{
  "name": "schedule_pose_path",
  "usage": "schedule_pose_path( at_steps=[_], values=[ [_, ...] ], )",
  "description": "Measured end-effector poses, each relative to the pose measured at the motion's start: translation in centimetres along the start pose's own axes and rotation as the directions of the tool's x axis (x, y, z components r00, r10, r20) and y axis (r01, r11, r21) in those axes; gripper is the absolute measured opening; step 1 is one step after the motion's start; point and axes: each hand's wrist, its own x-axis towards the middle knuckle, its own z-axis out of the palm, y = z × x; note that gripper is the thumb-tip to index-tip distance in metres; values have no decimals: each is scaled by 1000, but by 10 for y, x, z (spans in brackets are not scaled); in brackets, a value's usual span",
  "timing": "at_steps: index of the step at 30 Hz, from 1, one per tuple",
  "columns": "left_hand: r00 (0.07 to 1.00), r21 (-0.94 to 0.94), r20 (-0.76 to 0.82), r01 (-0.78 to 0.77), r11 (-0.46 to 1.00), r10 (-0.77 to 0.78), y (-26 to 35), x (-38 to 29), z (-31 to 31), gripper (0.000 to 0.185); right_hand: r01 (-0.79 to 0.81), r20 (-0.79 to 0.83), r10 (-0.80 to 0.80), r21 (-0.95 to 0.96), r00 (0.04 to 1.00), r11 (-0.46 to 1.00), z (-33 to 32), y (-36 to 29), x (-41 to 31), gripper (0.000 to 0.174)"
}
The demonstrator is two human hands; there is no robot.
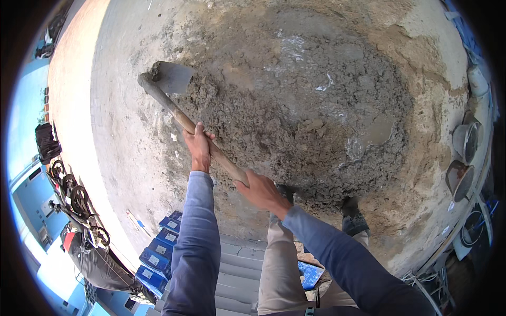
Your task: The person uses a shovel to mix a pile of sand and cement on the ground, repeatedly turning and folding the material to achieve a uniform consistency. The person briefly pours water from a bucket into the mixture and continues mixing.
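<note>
Both hands hold the wooden handle of a hoe [225, 158]. My left hand [199, 147] wraps around the middle of the handle, and my right hand [261, 190] grips its near end. The wide metal blade [176, 78] is at the upper left, at the left edge of a broad heap of wet grey mortar [269, 130], with a lump of mortar stuck where blade and handle meet. A shallow puddle [377, 132] lies on the right part of the heap. My boots stand at the heap's near edge.
Blue boxes [155, 258] are stacked on grey steps [237, 272] at lower left. Buckets [465, 142] line the right side, near a coiled hose [472, 229]. Parked motorcycles [79, 197] stand at far left. A torn blue bag [310, 274] lies behind my legs.
</note>
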Motion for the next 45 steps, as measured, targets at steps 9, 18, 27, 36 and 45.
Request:
schedule_pose_path(
  at_steps=[9, 18, 27, 36, 45],
  values=[
    [976, 581, -19, 186, 792, -215, -77, 64, 14, 25, -257, 231, 243, 31, 942, 966, -27, -18, 51, 64],
    [853, 44, 136, 503, 863, -504, -85, -196, 117, 13, -426, 220, 426, -47, 878, 903, -129, 74, -177, 71],
    [423, -362, 655, 903, 232, -626, -72, -410, 176, 25, -459, -94, 471, -451, 877, 765, -250, 209, -429, 27],
    [901, -709, 132, 377, 596, -413, -49, -173, -49, 24, -102, 109, 156, -393, 982, 914, -45, 63, -188, 44],
    [941, 273, -158, 332, 903, -298, -47, 124, -74, 25, -112, 280, 176, -231, 944, 967, 57, -93, 134, 61]
  ],
)
